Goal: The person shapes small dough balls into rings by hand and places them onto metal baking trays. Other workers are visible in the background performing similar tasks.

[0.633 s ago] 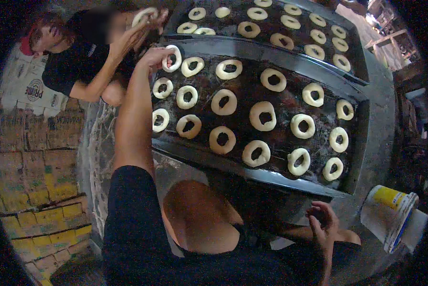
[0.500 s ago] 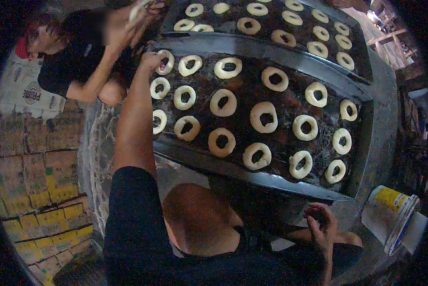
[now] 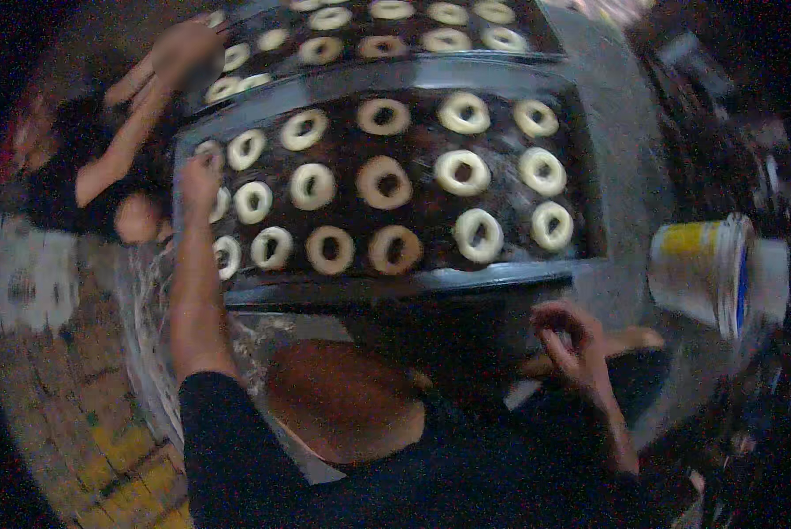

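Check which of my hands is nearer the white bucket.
Right. Your right hand is left of the white bucket, lower in view; your left hand is at the left end of the near tray.

L fingers (image 3: 205, 162) blurry, bkgd tray (image 3: 351, 40) cropped (top)

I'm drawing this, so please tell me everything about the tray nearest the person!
The near tray is a wide, dark rectangle that looks metal, with a raised grey rim. It lies flat before the person, another tray beyond it. Three rows of pale dough rings rest inside. The left hand is at the ring in its far-left corner; blur hides the contact.
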Demonstrator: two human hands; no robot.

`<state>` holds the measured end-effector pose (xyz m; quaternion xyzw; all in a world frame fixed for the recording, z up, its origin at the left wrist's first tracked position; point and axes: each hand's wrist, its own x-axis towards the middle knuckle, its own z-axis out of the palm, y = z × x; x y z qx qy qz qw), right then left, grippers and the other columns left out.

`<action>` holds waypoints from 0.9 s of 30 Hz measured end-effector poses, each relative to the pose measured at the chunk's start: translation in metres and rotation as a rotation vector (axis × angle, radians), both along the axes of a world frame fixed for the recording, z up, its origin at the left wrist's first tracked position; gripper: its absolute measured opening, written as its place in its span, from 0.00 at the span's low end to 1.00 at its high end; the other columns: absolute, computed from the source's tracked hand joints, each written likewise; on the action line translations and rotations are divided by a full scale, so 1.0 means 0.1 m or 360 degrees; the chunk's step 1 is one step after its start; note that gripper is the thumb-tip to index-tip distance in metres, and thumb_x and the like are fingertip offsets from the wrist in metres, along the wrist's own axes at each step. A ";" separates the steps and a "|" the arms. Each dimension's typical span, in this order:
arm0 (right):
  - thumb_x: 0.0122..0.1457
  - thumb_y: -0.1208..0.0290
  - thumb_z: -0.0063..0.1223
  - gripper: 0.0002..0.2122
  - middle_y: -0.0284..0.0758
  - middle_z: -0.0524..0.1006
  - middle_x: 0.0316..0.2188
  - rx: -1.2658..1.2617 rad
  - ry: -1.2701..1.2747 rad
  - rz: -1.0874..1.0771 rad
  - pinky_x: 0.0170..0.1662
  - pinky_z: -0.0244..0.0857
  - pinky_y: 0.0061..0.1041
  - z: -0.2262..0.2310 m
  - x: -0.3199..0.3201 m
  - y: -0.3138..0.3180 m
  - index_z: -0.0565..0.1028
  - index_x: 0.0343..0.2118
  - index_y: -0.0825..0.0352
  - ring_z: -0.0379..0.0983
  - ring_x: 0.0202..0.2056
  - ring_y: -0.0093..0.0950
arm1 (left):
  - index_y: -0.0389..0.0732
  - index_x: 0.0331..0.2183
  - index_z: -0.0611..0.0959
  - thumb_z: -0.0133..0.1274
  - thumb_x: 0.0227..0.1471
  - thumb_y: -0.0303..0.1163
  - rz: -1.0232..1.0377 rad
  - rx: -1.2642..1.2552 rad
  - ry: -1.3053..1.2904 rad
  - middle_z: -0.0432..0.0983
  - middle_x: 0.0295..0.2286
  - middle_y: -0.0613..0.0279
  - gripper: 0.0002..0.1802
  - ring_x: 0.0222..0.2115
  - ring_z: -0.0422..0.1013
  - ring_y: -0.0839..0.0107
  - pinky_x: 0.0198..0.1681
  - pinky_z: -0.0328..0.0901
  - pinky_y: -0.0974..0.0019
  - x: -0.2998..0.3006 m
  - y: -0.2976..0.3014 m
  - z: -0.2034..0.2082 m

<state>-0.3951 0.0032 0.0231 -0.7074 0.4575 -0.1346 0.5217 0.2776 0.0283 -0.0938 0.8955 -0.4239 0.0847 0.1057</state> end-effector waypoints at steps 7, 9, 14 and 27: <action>0.53 0.73 0.55 0.09 0.43 0.80 0.33 -0.0755 0.0796 -0.0117 0.42 0.70 0.34 -0.25 -0.29 -0.33 0.79 0.36 0.69 0.78 0.38 0.40 | 0.37 0.44 0.84 0.55 0.58 0.37 -0.0505 -0.0358 0.1071 0.81 0.35 0.61 0.16 0.37 0.76 0.73 0.41 0.69 0.68 -1.61 -0.05 1.36; 0.54 0.65 0.57 0.11 0.47 0.79 0.34 -0.0706 0.0553 -0.0021 0.42 0.71 0.44 -0.60 -0.31 -0.45 0.79 0.35 0.68 0.76 0.37 0.49 | 0.37 0.44 0.84 0.56 0.59 0.37 -0.0750 -0.0246 0.1427 0.81 0.34 0.65 0.16 0.35 0.73 0.78 0.38 0.67 0.72 -2.36 0.12 1.61; 0.57 0.60 0.53 0.15 0.46 0.80 0.36 -0.0652 0.0902 0.0354 0.45 0.71 0.43 -1.27 -0.15 -0.48 0.81 0.33 0.69 0.77 0.40 0.45 | 0.38 0.43 0.84 0.58 0.56 0.41 -0.0926 0.0393 0.1709 0.80 0.32 0.65 0.18 0.34 0.73 0.75 0.43 0.67 0.68 -3.79 0.48 1.83; 0.50 0.57 0.56 0.18 0.45 0.79 0.38 -0.0549 0.0767 0.0108 0.44 0.70 0.44 -2.33 -0.17 -0.48 0.80 0.41 0.63 0.76 0.41 0.43 | 0.35 0.48 0.80 0.56 0.59 0.33 -0.1024 0.0201 0.2389 0.81 0.32 0.63 0.17 0.30 0.75 0.79 0.34 0.70 0.74 -4.98 0.44 1.42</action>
